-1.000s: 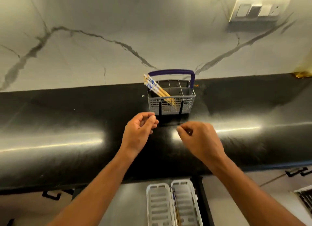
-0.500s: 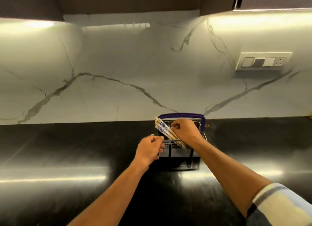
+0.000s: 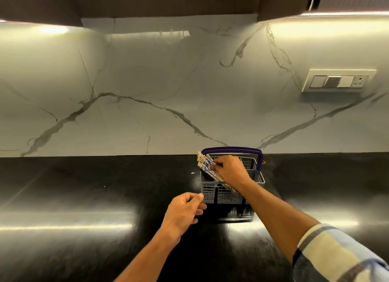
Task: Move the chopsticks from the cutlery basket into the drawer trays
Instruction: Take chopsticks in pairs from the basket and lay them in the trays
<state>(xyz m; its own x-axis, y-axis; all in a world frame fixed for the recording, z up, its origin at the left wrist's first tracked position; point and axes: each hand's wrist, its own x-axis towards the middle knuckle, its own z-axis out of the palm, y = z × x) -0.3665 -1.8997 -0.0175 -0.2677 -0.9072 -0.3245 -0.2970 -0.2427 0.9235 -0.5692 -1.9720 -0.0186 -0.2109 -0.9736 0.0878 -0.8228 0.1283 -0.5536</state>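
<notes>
My right hand [image 3: 230,169] pinches chopsticks [image 3: 205,164] in cutlery basket [image 3: 228,194] | my left hand [image 3: 185,211] loosely curled, holding nothing, beside basket

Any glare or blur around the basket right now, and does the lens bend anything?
Head view: bright streaks of glare lie on the black countertop either side of the cutlery basket; the chopsticks and right hand read sharp; the left hand is slightly soft; the wide-angle lens bows the upper cabinets.

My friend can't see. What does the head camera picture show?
A right hand grips patterned chopsticks leaning in a grey cutlery basket on a black counter. The left hand hovers beside the basket, fingers curled.
</notes>
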